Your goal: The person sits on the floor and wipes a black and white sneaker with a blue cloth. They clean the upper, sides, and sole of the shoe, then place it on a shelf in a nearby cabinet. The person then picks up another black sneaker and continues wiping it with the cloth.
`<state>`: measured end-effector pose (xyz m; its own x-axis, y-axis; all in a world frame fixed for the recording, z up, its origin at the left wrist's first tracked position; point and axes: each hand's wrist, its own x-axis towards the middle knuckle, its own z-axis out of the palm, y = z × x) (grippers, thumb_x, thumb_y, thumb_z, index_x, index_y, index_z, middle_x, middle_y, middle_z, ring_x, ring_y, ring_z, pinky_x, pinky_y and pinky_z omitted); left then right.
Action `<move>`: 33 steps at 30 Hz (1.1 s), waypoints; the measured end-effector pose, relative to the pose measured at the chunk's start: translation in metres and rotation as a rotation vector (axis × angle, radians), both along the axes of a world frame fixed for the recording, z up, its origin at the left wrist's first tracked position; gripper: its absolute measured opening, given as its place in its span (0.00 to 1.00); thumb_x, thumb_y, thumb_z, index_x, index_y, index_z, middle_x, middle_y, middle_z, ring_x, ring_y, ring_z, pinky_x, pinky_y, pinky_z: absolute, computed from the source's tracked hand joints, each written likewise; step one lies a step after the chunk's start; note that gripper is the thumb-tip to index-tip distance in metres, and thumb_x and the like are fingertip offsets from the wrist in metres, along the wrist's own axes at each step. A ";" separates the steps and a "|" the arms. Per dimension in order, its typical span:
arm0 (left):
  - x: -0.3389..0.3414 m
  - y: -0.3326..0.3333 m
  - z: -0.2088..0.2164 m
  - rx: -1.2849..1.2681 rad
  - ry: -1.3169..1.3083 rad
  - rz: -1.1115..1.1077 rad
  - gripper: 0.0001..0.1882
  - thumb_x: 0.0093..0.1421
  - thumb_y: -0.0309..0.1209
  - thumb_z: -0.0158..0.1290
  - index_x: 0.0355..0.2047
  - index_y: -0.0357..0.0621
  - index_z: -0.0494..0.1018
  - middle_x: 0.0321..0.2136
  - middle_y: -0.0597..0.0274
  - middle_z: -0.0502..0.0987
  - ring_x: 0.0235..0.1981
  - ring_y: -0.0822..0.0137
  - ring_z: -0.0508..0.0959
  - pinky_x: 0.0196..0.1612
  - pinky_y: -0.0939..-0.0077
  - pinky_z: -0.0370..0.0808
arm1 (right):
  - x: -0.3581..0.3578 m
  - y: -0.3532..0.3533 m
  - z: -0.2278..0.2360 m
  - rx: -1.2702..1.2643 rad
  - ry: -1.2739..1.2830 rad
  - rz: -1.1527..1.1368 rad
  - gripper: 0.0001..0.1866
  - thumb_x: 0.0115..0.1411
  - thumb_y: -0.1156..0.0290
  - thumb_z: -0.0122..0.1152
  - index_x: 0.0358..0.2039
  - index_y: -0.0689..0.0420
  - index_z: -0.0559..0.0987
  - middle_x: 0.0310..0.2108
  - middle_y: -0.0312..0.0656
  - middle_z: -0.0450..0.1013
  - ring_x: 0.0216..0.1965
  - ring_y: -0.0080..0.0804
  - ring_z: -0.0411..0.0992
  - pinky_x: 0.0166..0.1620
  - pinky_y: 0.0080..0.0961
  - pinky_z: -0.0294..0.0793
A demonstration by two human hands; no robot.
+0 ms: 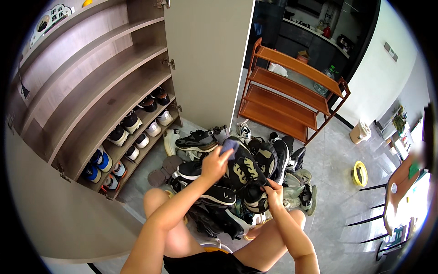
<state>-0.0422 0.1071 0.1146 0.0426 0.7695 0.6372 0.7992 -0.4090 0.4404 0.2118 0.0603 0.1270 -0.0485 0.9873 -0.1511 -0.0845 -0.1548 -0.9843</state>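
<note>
A bluish-purple cloth [230, 149] is gripped in my left hand [215, 164], which presses it near the toe of a black sneaker with beige patches [245, 168]. My right hand [274, 193] is closed on the lower end of this sneaker and keeps it above a heap of shoes. Below my left wrist lies a black sneaker with a white sole [219, 195]. Beyond the left hand sits a dark grey sneaker [197, 140], beside a pale shoe [170, 142]. Pale green shoes [294, 192] lie to the right of my right hand.
At left stands a shoe cabinet [105, 59] with its door [207, 59] swung open; several pairs of shoes [102, 160] fill its lower shelves. A brown wooden rack [287, 91] stands behind the heap. Further right are a bin [360, 132], a yellow basin [359, 166] and a table [397, 196].
</note>
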 end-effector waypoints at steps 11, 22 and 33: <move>0.029 -0.036 0.014 0.031 0.062 -0.240 0.24 0.49 0.24 0.57 0.48 0.57 0.76 0.40 0.55 0.74 0.33 0.55 0.79 0.30 0.66 0.77 | 0.006 0.005 -0.002 -0.139 0.211 -0.147 0.15 0.53 0.82 0.50 0.39 0.62 0.81 0.32 0.36 0.78 0.34 0.24 0.74 0.42 0.19 0.73; 0.030 -0.032 0.002 -0.021 0.009 -0.186 0.24 0.50 0.26 0.57 0.50 0.55 0.75 0.42 0.52 0.73 0.29 0.52 0.79 0.32 0.62 0.78 | 0.015 0.010 -0.010 -0.167 0.267 -0.169 0.15 0.56 0.80 0.49 0.40 0.61 0.82 0.33 0.38 0.79 0.33 0.26 0.75 0.40 0.20 0.73; 0.015 -0.016 0.005 -0.090 0.038 -0.066 0.22 0.48 0.26 0.57 0.46 0.57 0.77 0.39 0.57 0.74 0.31 0.54 0.79 0.31 0.64 0.77 | 0.014 0.005 -0.014 -0.163 0.184 -0.054 0.17 0.54 0.82 0.51 0.43 0.62 0.81 0.35 0.38 0.79 0.35 0.25 0.75 0.42 0.19 0.73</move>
